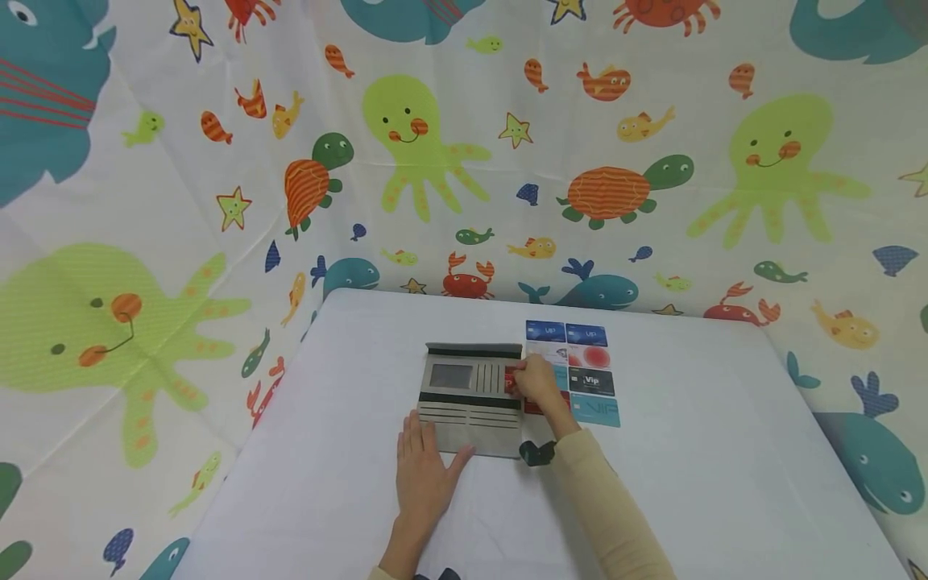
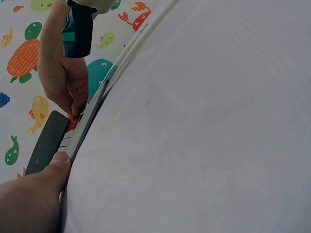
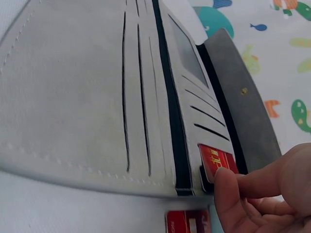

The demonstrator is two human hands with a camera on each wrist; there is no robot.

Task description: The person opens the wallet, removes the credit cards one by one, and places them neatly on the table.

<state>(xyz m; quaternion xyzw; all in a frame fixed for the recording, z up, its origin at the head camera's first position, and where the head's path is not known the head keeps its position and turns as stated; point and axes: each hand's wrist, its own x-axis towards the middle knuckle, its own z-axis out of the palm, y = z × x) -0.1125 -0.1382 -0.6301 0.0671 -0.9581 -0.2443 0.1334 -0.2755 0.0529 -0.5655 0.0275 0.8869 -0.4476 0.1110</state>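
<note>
A grey wallet (image 1: 486, 439) lies unfolded on the white table, with a clear window (image 1: 451, 376), rows of card slots and a dark inner band. At its right edge, my right hand (image 1: 536, 380) pinches a red card (image 3: 217, 160) between thumb and forefinger. The card's lower part is inside the end slot, and its gold-marked upper part shows. My left hand (image 1: 424, 475) rests flat on the wallet's lower left corner, fingers straight. Its thumb (image 2: 58, 160) presses the near edge in the left wrist view. The snap flap (image 3: 243, 90) stands raised along the far side.
Beside the wallet, several cards lie in two columns: blue cards (image 1: 586, 335) at the top, a black card (image 1: 591, 382) and a teal card (image 1: 595, 409) lower down. Another red card (image 3: 187, 222) lies just off the wallet's edge. A sea-animal curtain (image 1: 464, 161) hangs behind the table (image 1: 689, 451).
</note>
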